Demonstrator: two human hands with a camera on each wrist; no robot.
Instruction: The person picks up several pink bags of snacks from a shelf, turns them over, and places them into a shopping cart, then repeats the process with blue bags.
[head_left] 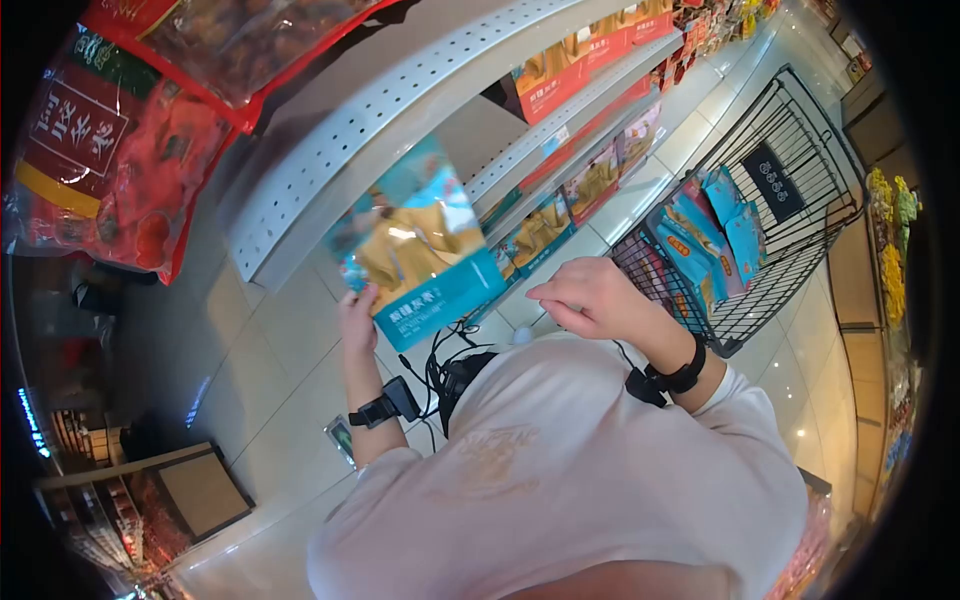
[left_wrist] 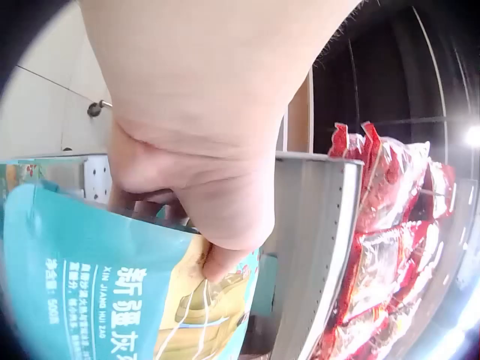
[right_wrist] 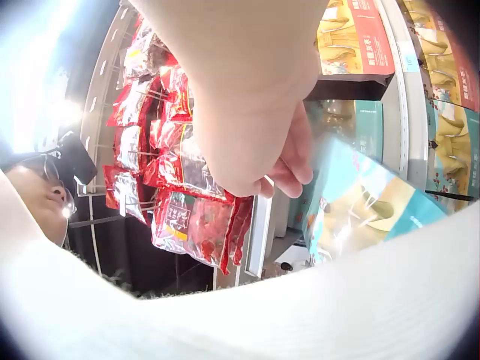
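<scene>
A teal bag of dried jujubes (head_left: 440, 308) with a picture of the fruit on its front is gripped at its edge by my left hand (head_left: 358, 318). In the left wrist view, the thumb (left_wrist: 223, 262) lies on the printed front and the other fingers go behind the bag (left_wrist: 82, 262). The bag is held in front of the end of a metal shelf. My right hand (head_left: 597, 298) hangs in front of the chest to the right of the bag, fingers loosely curled and holding nothing. The right wrist view shows its fingers (right_wrist: 296, 154) near the bag (right_wrist: 360, 214).
A perforated metal shelf (head_left: 300, 195) runs ahead, with boxes and bags on its lower levels. Red bags of jujubes (head_left: 150, 190) hang at upper left. On the right stands a black wire shopping cart (head_left: 772, 182) with several blue bags (head_left: 700, 240) in it.
</scene>
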